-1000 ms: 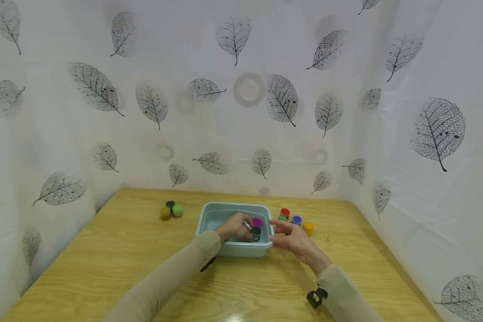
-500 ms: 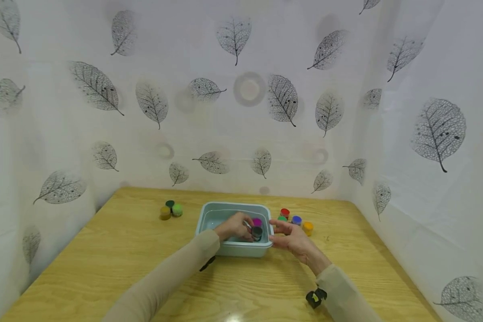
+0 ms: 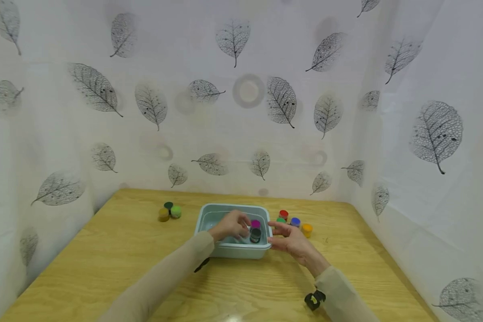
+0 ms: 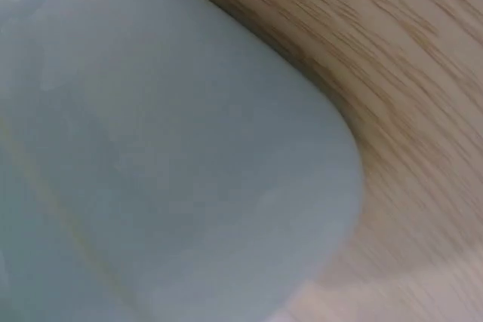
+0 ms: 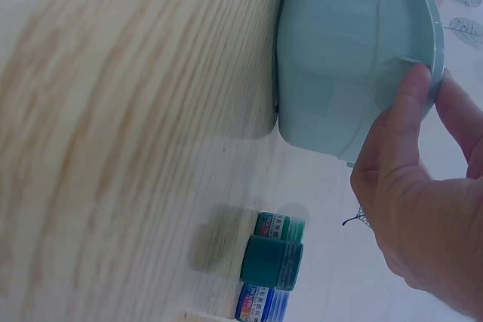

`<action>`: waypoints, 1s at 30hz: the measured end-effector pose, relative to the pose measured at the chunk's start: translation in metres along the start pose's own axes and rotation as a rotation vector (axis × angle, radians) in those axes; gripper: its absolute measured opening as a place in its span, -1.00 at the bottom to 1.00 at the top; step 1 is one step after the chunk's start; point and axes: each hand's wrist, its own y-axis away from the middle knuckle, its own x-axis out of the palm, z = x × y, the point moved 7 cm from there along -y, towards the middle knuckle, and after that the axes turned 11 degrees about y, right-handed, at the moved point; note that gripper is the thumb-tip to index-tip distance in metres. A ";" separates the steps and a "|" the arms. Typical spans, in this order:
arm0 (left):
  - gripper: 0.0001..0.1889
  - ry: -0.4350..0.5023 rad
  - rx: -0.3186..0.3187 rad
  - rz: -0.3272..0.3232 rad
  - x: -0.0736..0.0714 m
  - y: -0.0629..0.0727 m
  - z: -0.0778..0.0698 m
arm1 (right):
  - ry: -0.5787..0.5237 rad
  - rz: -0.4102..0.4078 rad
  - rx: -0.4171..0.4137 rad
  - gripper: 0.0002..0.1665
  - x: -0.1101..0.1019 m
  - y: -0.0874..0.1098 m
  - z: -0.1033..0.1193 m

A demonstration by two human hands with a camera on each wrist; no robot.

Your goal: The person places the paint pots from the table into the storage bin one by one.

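Note:
A pale blue-green plastic basin (image 3: 241,252) stands on the wooden table. Inside it, toward the right end, are a small jar with a dark lid (image 3: 255,235) and one with a magenta lid (image 3: 255,223). My left hand (image 3: 230,225) hovers in the basin just left of these jars, fingers loosely bent with nothing in them. At the basin's right end, my right hand (image 3: 293,245) pinches the rim between thumb and fingers, as the right wrist view also shows. The left wrist view is filled by the basin's outer wall (image 4: 196,133); the left hand is out of sight there.
Beyond the right hand stand jars with red (image 3: 283,215), green (image 3: 281,220), blue (image 3: 295,222) and orange (image 3: 307,230) lids. Ochre (image 3: 163,215), dark green (image 3: 168,206) and light green (image 3: 176,212) jars cluster at the back left. A leaf-patterned curtain (image 3: 225,134) surrounds the table.
My left hand has let go of the dark-lidded jar and drawn slightly up and left, leaving a gap. The right hand keeps its place on the rim.

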 end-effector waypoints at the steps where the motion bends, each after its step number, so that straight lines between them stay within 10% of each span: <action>1: -0.71 -0.014 0.006 -0.001 -0.002 0.002 -0.001 | -0.001 -0.002 0.005 -0.21 0.000 0.000 0.000; 17: -0.88 -0.155 0.176 -0.047 -0.042 0.021 -0.024 | 0.010 -0.024 0.029 -0.21 0.001 -0.001 -0.002; 30: -0.67 -0.080 0.265 -0.294 -0.087 0.036 -0.026 | 0.012 -0.010 0.010 -0.21 0.000 -0.001 -0.001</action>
